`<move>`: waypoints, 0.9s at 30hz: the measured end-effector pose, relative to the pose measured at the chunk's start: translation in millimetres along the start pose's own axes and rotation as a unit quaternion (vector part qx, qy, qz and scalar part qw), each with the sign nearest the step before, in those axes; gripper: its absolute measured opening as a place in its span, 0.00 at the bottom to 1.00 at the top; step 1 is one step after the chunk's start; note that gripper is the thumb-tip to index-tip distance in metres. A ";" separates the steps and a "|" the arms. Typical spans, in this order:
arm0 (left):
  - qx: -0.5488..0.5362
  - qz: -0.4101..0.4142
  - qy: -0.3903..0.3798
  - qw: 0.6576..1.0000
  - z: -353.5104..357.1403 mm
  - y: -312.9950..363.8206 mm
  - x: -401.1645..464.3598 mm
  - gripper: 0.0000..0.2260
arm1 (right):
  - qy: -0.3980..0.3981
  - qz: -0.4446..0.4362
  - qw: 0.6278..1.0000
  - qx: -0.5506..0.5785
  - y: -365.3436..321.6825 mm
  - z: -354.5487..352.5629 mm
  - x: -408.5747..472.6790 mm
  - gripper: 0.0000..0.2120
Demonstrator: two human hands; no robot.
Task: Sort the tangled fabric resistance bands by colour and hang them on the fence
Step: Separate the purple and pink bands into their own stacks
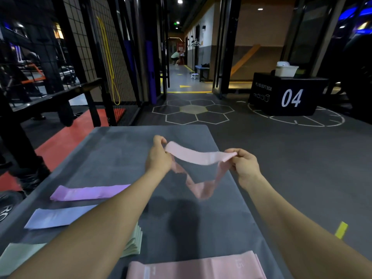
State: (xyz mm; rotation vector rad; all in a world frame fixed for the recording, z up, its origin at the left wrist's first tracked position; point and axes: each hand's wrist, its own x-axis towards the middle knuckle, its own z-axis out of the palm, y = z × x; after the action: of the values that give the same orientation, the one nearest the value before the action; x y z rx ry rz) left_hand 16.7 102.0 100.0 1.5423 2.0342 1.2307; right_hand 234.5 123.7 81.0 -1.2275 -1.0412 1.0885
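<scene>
Both hands pinch a soft pink band (198, 158) mid-frame — left hand (159, 156), right hand (244, 165) — its loop sagging, twisted. Flat purple band (88, 192) and blue band (58, 217) lie lower left on the grey mat (120, 150).

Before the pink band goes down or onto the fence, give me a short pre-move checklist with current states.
1. Both ends held: left hand and right hand each pinch an end of the pink band. Ok.
2. Band untangled: its lower loop hangs twisted. Not ok.
3. Band clear of the mat: the loop hangs above it, though contact is hard to judge. Cannot tell.
4. Matching pile ready: pink pile lies at the near edge. Ok.
5. Other colours apart: purple band, blue band and green bands lie separately. Ok.
6. Free spot on the fence: only a yellow band shows hanging there. Cannot tell.
</scene>
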 end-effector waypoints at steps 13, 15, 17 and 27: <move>0.013 0.067 -0.050 0.996 21.1 17.6 -10.2 0.09 | -0.207 -0.035 0.958 -0.196 3.6 42.7 -18.1 0.14; -0.006 0.070 -0.061 0.996 23.0 21.4 -10.3 0.08 | -0.235 -0.046 0.951 -0.196 2.2 54.2 -21.9 0.14; -0.041 0.063 -0.068 0.995 21.3 21.3 -6.0 0.09 | -0.214 -0.051 0.956 -0.194 0.8 59.2 -21.9 0.05; -0.187 -0.036 -0.179 0.965 15.2 -4.1 -10.1 0.07 | -0.087 0.060 0.994 0.010 -1.0 51.7 -11.8 0.09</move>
State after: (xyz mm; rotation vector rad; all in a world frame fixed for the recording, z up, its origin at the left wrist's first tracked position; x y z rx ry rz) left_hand 28.2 99.5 85.5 1.3769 1.5141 1.1314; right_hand 181.7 121.3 85.2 -1.2081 -1.0956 1.3137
